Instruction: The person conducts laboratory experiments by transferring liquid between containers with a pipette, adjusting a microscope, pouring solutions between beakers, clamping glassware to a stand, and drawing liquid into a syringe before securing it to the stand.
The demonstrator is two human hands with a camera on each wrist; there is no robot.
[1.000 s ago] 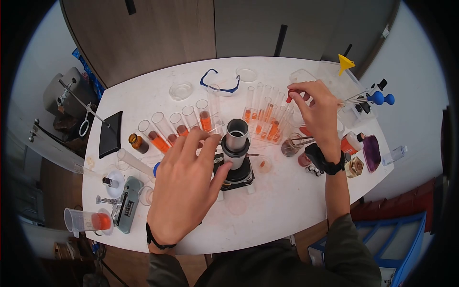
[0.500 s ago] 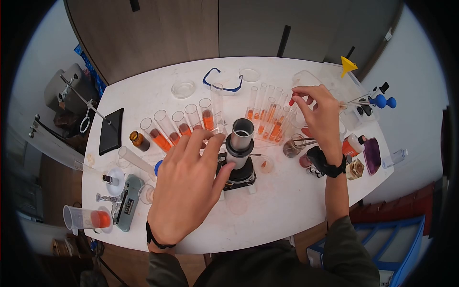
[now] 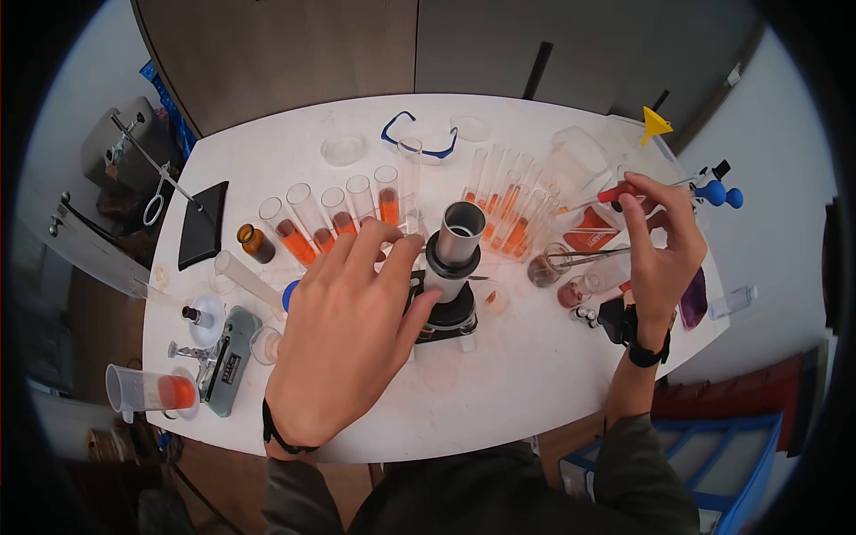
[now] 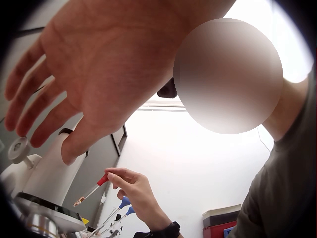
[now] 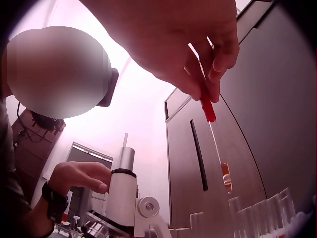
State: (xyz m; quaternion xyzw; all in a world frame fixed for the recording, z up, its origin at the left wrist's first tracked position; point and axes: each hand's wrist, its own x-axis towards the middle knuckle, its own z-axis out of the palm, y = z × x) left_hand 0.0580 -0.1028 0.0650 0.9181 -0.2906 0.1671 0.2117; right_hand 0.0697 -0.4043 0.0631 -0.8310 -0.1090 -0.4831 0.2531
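In the head view my right hand (image 3: 664, 245) pinches a dropper by its red rubber bulb (image 3: 617, 193), right of a rack of slim test tubes (image 3: 510, 214) with orange liquid. The right wrist view shows the dropper's glass stem slanting down, with some orange liquid (image 5: 225, 171) near its tip, above the tube mouths. My left hand (image 3: 343, 330) is spread beside the white microscope tube (image 3: 450, 278), its thumb right at the tube. No object shows in the left palm (image 4: 114, 69). Behind the left fingers stand several wider test tubes (image 3: 389, 205) holding orange liquid.
Blue-framed safety glasses (image 3: 432, 153) lie at the back. To the left are a brown bottle (image 3: 257, 243), a balance (image 3: 234, 357) and a beaker of red liquid (image 3: 147, 390). Jars (image 3: 546, 267) with metal tools stand below the right hand; a yellow funnel (image 3: 655, 123) is at back right.
The right hand has moved right with the dropper, away from above the slim tubes, and the dropper's stem is now tilted into view. The left hand stays beside the microscope.
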